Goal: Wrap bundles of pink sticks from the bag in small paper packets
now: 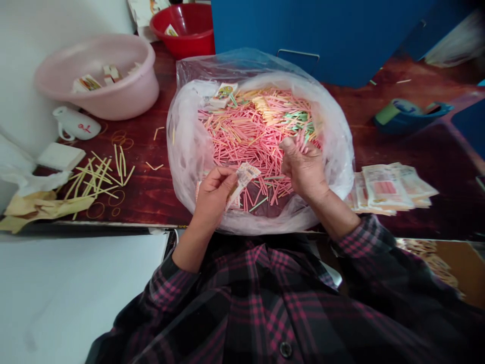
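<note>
A wide container lined with a clear plastic bag (338,132) stands before me, heaped with short thin sticks (242,129), mostly pink with some yellow and green. Over its near left part, my left hand (216,191) pinches a small printed packet (246,174) between thumb and fingers. My right hand (305,164) is closed above the right side of the heap, with a few pink sticks (300,139) showing at its fingers. A stack of small printed packets (224,92) lies at the heap's far left. More packets are partly hidden under my left hand.
Flat packets (386,187) lie stacked to the right, near a blue container (413,119). On the left are loose yellow sticks (93,177), rubber bands (95,210), a white mug (78,123) and a pink basin (146,83). A red basin (189,43) and a blue panel (265,30) stand behind.
</note>
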`<state>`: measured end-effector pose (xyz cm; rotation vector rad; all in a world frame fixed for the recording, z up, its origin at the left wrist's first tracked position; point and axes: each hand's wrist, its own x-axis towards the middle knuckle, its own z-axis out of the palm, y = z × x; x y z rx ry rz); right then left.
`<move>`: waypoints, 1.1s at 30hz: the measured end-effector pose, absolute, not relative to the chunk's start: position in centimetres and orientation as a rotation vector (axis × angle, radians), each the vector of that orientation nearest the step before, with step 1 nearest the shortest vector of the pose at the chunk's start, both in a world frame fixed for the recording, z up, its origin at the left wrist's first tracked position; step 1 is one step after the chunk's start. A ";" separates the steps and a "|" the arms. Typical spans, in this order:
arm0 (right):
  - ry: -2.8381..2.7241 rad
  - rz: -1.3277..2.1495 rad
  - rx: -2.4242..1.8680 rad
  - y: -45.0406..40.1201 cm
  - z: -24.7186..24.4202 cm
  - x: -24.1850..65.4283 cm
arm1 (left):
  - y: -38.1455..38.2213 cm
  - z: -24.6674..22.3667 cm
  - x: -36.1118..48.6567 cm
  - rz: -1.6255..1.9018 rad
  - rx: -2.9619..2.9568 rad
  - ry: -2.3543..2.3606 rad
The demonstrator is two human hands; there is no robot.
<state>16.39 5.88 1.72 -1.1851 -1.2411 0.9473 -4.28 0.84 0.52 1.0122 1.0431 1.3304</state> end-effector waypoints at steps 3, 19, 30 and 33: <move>-1.372 0.820 -1.239 5.6 1.5 16.6 | 0.7 0.5 -4.0 1.310 1.003 1.035; -1.218 1.109 -0.999 3.3 6.3 16.3 | 0.3 -0.3 -2.7 1.298 1.047 1.014; -1.196 0.936 -1.090 2.9 5.7 14.0 | 0.0 -0.5 -1.8 1.329 1.052 1.005; -1.155 0.903 -1.152 2.1 6.0 12.8 | 0.0 -0.5 -1.6 1.334 1.069 1.006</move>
